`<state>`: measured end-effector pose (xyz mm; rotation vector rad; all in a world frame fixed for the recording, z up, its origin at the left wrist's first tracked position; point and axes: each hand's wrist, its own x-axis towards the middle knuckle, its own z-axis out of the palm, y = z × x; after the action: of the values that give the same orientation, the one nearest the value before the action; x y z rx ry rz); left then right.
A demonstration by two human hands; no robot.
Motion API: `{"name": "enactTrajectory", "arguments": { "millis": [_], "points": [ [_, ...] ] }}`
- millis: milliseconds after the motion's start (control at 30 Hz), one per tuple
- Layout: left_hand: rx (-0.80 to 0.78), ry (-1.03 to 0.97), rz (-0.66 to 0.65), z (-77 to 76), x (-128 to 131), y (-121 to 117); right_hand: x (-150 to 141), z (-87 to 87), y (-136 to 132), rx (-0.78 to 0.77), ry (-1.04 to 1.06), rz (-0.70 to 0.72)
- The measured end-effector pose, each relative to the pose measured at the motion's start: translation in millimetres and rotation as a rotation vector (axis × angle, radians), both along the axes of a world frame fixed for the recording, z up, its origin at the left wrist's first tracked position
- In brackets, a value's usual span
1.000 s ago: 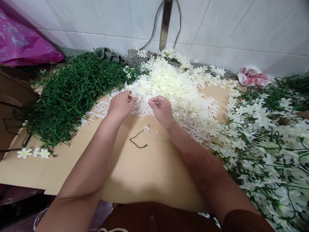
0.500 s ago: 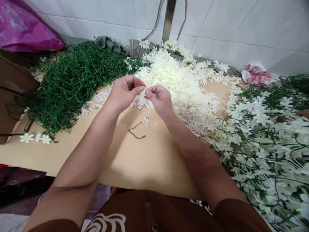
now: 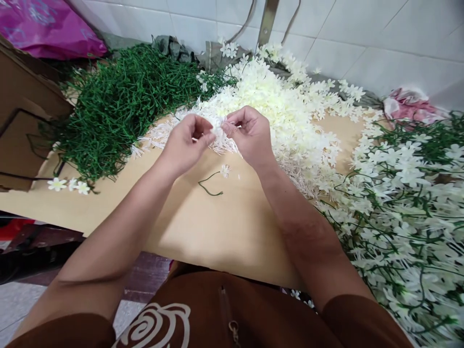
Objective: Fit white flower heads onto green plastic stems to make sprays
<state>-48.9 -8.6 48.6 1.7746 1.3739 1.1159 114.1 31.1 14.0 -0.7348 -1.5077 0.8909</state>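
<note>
Close together over the tabletop, both hands are pinched at a small white artificial flower [image 3: 218,126]. My left hand [image 3: 190,142] is closed at its left side, thumb and forefinger meeting near the petals. From the other side, the thumb and fingertips of my right hand [image 3: 252,136] grip the petals. Exactly which part each hand pinches is hard to make out against the white heap. Just beyond the hands spreads a heap of loose white flower heads [image 3: 279,104]. Nearer to me lies a single green stem [image 3: 207,188] with a small white piece [image 3: 225,170] at its tip.
A pile of green stems [image 3: 119,96] stands left, beside a cardboard box [image 3: 29,116] and a purple bag [image 3: 61,31]. Finished-looking stemmed white flowers [image 3: 406,232] cover the right side. A few blossoms [image 3: 68,185] lie at the left. Behind is a tiled wall [image 3: 348,53].
My view has shifted slightly, so the table sits higher in the picture. My right hand has moved a little apart from the left, and more white petals show between them.
</note>
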Motion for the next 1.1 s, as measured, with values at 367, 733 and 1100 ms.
{"name": "enactTrajectory", "arguments": {
  "millis": [367, 733, 1100],
  "points": [
    [-0.001, 0.926, -0.347, -34.5, 3.0, -56.4, 23.7, 7.5, 11.5, -0.005, 0.022, -0.052],
    [-0.020, 0.913, -0.427, -33.3, 2.2, -44.5, 22.6, 4.4, 12.2, -0.109, 0.034, -0.043],
    [-0.036, 0.814, -0.432, -26.9, 0.9, -24.1, 17.6, -0.6, 11.6, -0.253, 0.056, -0.022]
  ]
}}
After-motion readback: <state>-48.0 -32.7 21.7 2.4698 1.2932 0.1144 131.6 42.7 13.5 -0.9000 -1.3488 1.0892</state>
